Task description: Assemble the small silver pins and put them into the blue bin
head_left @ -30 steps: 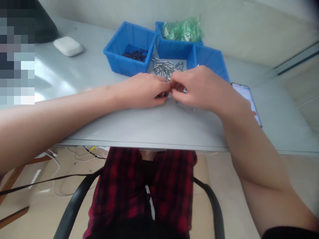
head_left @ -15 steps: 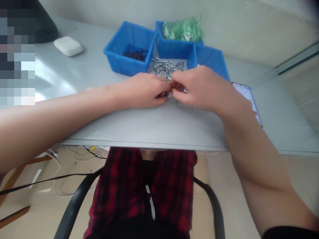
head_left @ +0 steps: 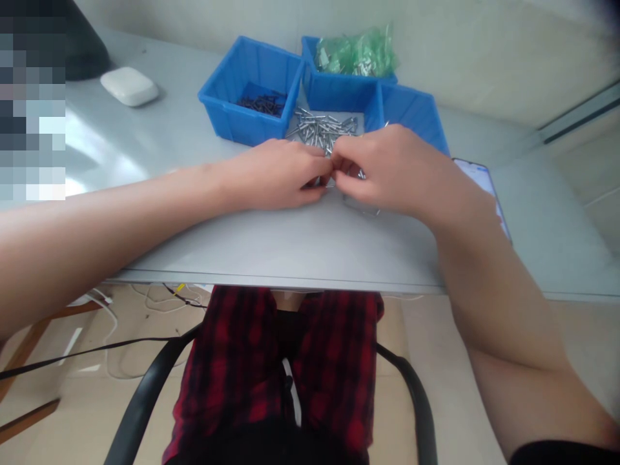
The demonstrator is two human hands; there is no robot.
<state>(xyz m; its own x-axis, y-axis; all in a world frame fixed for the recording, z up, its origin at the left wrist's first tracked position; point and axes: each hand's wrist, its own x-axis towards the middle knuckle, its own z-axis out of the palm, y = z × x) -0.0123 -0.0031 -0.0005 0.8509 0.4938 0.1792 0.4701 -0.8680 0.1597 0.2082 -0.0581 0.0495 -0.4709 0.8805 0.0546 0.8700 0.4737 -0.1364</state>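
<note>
The left hand (head_left: 293, 173) and right hand (head_left: 394, 165) meet, fingers pinched narrow, perhaps for fine control; any held piece is hidden. Pins (head_left: 320, 131) lie just beyond, beside a bin (head_left: 249, 127), seemingly for easy reach.

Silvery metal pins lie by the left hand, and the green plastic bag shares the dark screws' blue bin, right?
No: the green plastic bag sits in a different blue bin from the dark screws (head view). Silvery metal pins lie by the left hand.
</note>
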